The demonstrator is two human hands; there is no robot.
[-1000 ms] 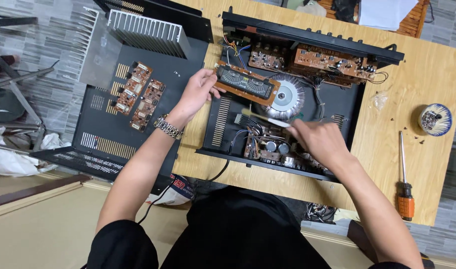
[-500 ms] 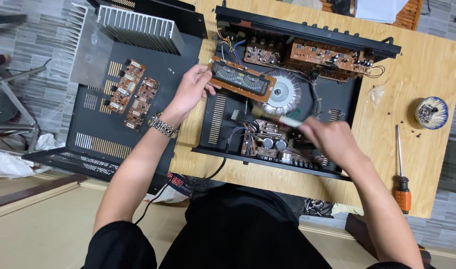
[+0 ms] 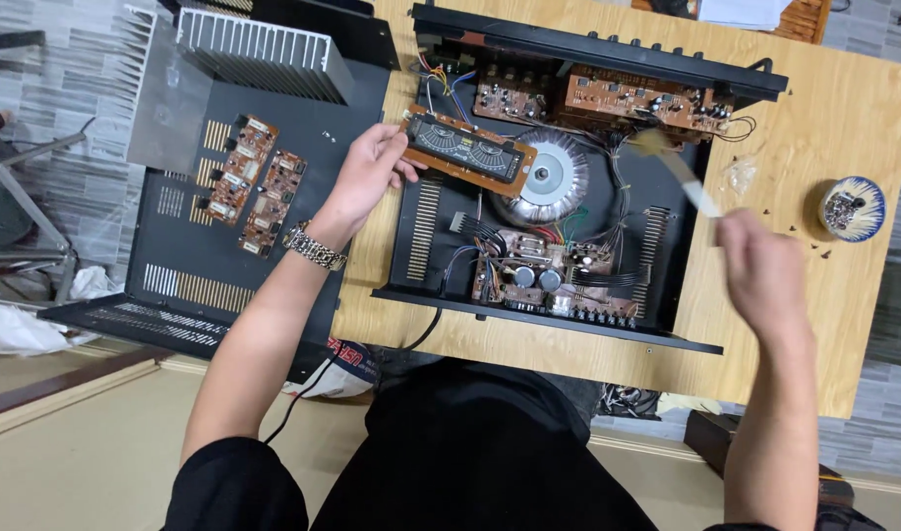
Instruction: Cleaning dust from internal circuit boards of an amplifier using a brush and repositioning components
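Observation:
An opened black amplifier chassis (image 3: 667, 295) lies on a wooden table (image 3: 844, 324). My left hand (image 3: 364, 179), with a metal watch on the wrist, holds the left end of a brown display circuit board (image 3: 470, 150) lifted above the chassis. My right hand (image 3: 760, 270) is blurred and grips a small brush (image 3: 679, 167), whose bristle tip is over the right side of the chassis near the rear circuit boards (image 3: 632, 98). A round silver toroidal transformer (image 3: 547, 179) sits in the middle, with a wired capacitor board (image 3: 534, 270) near the front.
The removed black cover (image 3: 190, 256) lies at left, carrying two small brown boards (image 3: 254, 187) and a finned aluminium heatsink (image 3: 259, 44). A small blue-rimmed bowl of screws (image 3: 850, 208) stands at the table's right. A clear plastic bag (image 3: 741, 175) lies beside the chassis.
My right hand has swung with the brush from the front board of the chassis to the right and up toward the rear boards. My left hand still holds the display board.

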